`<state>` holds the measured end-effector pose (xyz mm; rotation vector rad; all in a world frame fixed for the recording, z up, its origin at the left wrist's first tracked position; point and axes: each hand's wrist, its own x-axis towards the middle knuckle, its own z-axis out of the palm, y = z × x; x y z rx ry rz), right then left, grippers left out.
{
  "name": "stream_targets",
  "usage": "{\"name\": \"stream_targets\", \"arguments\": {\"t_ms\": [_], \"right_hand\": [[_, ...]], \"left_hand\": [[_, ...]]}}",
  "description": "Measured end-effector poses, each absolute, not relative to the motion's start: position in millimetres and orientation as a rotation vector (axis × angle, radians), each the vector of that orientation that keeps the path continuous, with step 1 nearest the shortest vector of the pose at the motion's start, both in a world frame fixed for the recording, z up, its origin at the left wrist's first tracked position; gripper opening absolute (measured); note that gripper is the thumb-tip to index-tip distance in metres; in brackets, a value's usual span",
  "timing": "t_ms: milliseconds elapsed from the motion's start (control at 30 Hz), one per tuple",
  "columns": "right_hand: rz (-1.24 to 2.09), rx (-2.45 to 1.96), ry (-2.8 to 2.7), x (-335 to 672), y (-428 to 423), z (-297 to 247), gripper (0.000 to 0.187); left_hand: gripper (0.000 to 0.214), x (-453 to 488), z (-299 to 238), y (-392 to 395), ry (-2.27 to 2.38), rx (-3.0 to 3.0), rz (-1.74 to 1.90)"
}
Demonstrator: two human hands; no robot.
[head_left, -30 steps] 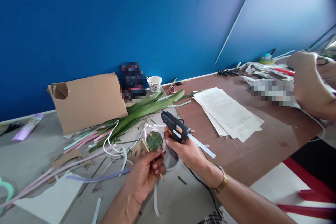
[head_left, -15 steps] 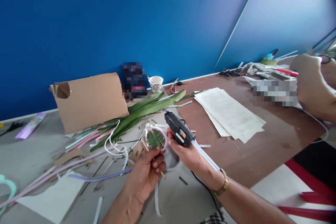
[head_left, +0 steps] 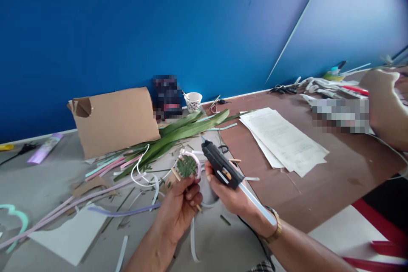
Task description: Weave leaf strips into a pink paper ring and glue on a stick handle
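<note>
Between the fingers of my left hand (head_left: 183,206) is a small round piece of woven green leaf strips (head_left: 187,165), edged partly by a pink strip (head_left: 198,162). A thin wooden stick (head_left: 176,174) also passes through that grip. My right hand (head_left: 231,195) is closed around a black hot glue gun (head_left: 221,163), its nozzle pointing away and up to the left. A pale glue stick (head_left: 258,205) sticks out of the gun's back end, above a gold wristwatch. The nozzle is apart from the woven piece.
Long green leaves (head_left: 191,129) lie beyond my hands, beside a cardboard piece (head_left: 116,123). A paper cup (head_left: 193,103) stands by the blue wall. Printed sheets (head_left: 283,140) rest on the brown table. Coloured strips and scraps litter the left. Another person's arm (head_left: 387,110) is at right.
The view has shifted slightly, so the surroundings sit a little farther right. The glue gun has moved slightly down and right, away from the woven piece. Both hands keep their hold.
</note>
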<state>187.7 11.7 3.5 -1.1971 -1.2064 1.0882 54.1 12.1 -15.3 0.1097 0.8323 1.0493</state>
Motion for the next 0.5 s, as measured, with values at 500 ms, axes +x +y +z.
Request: {"name": "stream_targets", "arguments": {"t_ms": [500], "right_hand": [[0.983,-1.074,-1.508,192.6,3.5,-7.6,0.015]], "left_hand": [[0.019,55.1,-12.9,10.3,0.8,0.068,1.077]]}}
